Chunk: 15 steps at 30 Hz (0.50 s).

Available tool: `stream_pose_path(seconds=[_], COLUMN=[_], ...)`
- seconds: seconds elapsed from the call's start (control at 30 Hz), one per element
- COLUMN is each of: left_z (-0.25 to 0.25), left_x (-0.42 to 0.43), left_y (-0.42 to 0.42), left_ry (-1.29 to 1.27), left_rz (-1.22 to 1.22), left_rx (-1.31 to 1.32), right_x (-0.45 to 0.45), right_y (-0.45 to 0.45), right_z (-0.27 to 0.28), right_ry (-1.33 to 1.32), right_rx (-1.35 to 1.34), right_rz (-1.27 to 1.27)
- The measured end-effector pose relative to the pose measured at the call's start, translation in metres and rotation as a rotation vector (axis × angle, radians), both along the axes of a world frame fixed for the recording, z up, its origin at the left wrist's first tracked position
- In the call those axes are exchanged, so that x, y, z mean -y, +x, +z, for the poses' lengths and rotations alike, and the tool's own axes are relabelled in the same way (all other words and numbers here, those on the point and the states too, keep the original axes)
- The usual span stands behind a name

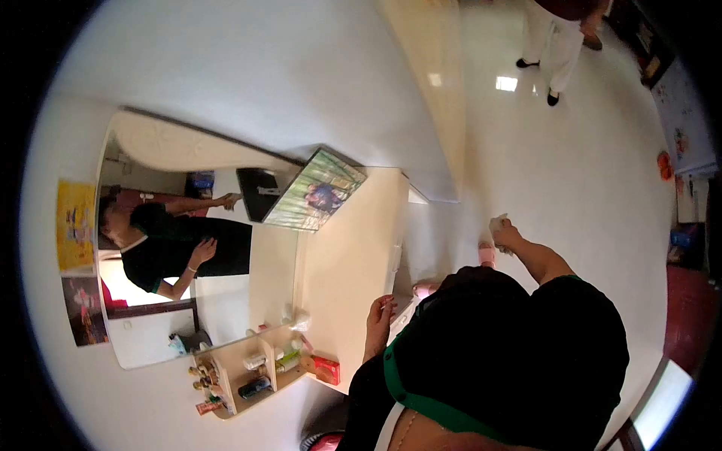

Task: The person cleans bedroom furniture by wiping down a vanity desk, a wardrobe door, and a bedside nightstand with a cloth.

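My right hand is closed around a crumpled white cloth, held out over the pale floor. Part of the cloth hangs below the fingers. My left hand is raised beside the edge of the light wooden dressing table, its fingers curled in. A small pale spot shows at those fingertips; what it is cannot be made out. A framed photo leans at the back corner of the table, against the mirror. The mirror shows my dark top and both arms.
A small shelf with bottles and jars stands by the mirror, with a red box beside it. Another person in white trousers stands farther off on the shiny floor. A wall edge runs beyond the table.
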State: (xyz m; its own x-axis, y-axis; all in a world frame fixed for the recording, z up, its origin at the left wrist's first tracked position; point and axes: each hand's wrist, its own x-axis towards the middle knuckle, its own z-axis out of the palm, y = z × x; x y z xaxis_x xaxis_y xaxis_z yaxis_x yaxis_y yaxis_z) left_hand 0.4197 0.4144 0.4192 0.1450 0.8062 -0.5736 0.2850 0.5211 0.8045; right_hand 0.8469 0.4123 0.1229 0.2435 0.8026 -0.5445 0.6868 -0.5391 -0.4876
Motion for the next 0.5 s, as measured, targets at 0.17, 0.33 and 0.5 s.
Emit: stream_pose_path(seconds=[0.17, 0.33, 0.5], left_z=[0.004, 0.011, 0.057], left_x=[-0.022, -0.070, -0.122], left_y=[0.042, 0.075, 0.120], left_ry=[0.049, 0.283, 0.399], left_rz=[-0.074, -0.110, -0.160], left_rx=[-0.012, -0.090, -0.097], right_x=[-0.023, -0.087, -0.150], right_y=[0.015, -0.001, -0.010], right_z=[0.013, 0.111, 0.235], right_ry=[-0.051, 0.350, 0.691], right_rx=[-0.358, -0.507, -0.782], right_rz=[-0.424, -0.289, -0.425])
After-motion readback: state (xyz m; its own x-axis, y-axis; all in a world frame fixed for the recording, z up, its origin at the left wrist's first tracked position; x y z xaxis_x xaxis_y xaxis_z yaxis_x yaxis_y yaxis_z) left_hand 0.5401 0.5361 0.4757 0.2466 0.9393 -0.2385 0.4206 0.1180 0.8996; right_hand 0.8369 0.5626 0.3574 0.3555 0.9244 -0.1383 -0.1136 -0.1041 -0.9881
